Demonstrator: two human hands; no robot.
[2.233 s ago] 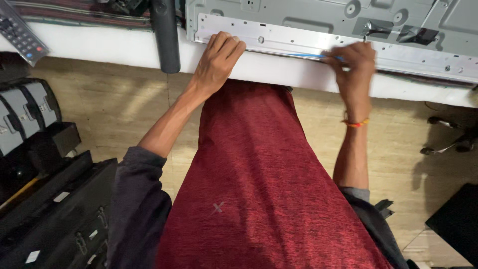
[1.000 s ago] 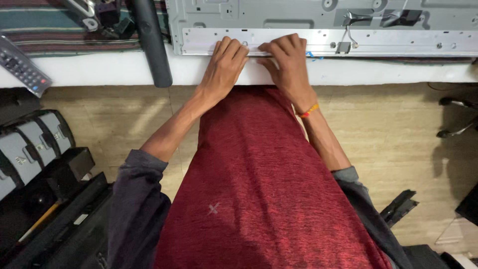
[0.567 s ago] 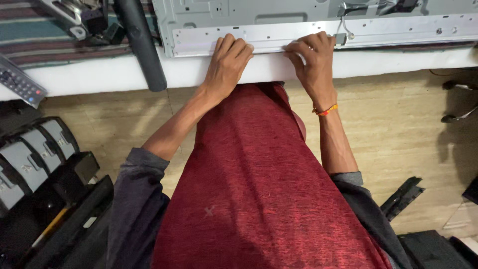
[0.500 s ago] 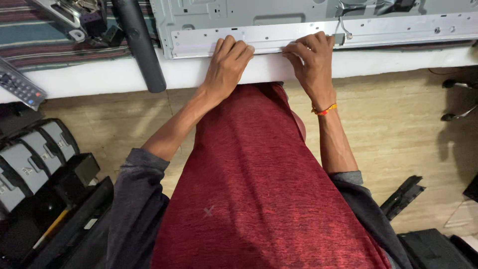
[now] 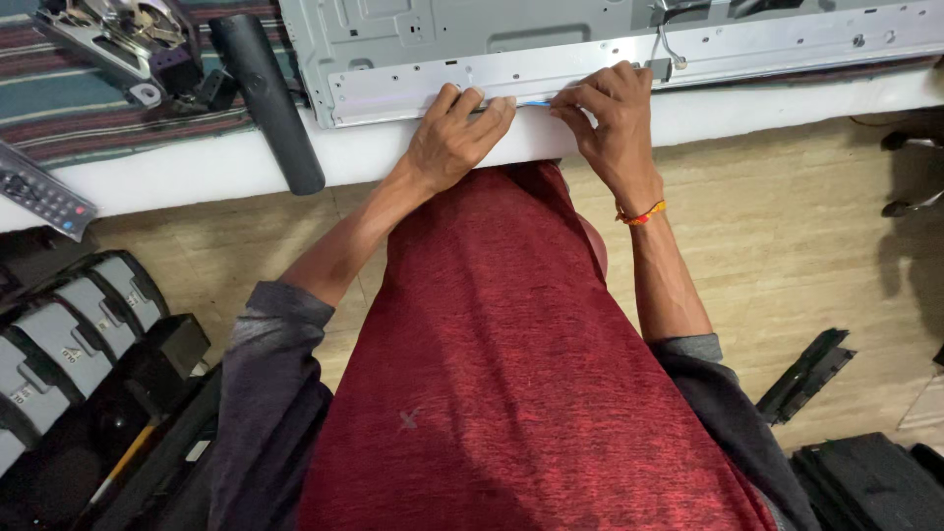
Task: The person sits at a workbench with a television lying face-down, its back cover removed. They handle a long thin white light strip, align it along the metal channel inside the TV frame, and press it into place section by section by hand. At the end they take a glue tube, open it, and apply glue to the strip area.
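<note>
Hands now close together at the metal panel (image 5: 610,44) edge — right hand (image 5: 615,123) has slid leftward. Left hand (image 5: 454,138) presses flat; right pinches a thin blue strip (image 5: 534,102) — work centring there.

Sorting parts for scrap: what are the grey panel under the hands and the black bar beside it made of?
Grey panel: looks like bare sheet metal, matte, with stamped ribs and screw holes. Black bar: probably moulded plastic, smooth, soft sheen. Both hands, left hand and right hand, rest on the panel's front edge.

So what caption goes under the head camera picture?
Both hands, left hand and right hand, press the grey metal panel edge on the white table.
</note>
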